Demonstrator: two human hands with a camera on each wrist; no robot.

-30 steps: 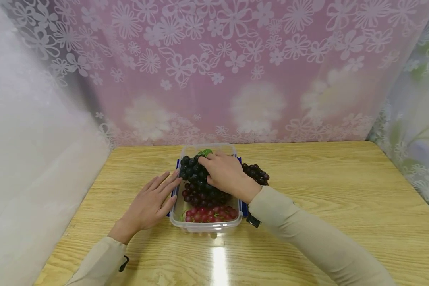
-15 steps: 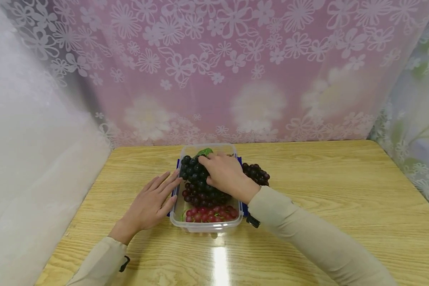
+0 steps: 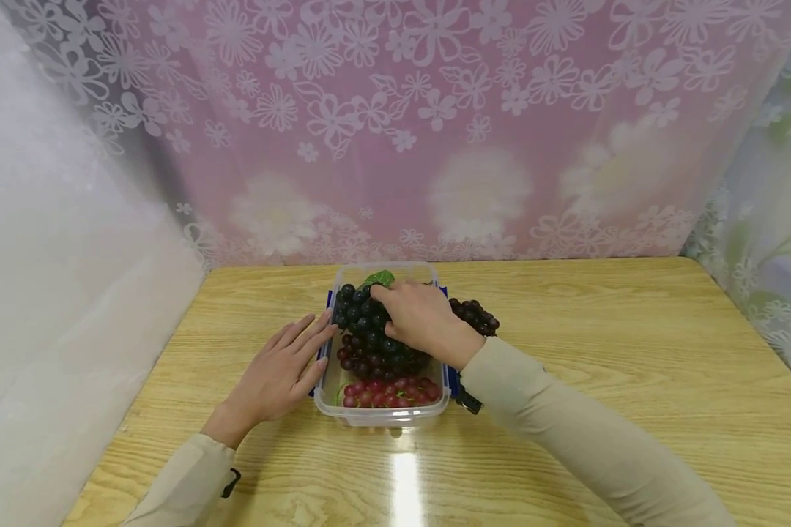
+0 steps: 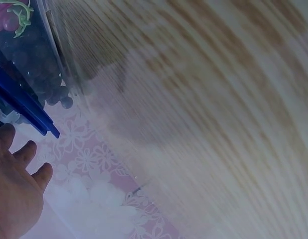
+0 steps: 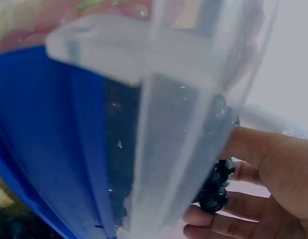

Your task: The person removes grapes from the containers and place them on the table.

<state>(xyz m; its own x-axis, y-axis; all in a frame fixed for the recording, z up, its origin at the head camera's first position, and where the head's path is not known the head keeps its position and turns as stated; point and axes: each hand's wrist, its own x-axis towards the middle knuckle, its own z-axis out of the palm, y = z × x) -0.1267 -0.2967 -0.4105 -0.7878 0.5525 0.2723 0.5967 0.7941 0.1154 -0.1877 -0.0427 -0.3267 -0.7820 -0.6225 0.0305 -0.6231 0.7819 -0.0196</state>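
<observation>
Almost nothing has moved since a second ago. The right hand (image 3: 422, 318) curls over the dark grapes (image 3: 369, 333) inside the clear box (image 3: 382, 417), gripping them. The left hand (image 3: 283, 373) lies flat, fingers straight against the box's left wall.

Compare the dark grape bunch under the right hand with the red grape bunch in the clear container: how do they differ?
The dark grape bunch is near-black, while the red grape bunch is pinkish red. The dark one is larger and fills the far and middle part of the clear container; the red one lies at the near end. The right hand rests on the dark bunch; nothing touches the red one. Both lie inside the container.
</observation>
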